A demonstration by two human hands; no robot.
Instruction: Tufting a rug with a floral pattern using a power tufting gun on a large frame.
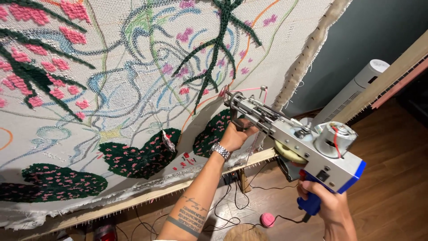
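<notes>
My right hand (327, 203) is clamped on the blue grip of the tufting gun (294, 140); my left hand (235, 136) is wrapped around its front handle, just under the needle. The needle end meets the cloth (116, 107) near the frame (187, 185), I think, though the tip is hard to see. I should press squarely and keep both grips firm. The cloth is coarse weave; the tufts are looped, dark green and pink. A pink yarn ball (267, 219) lies on the floor.
</notes>
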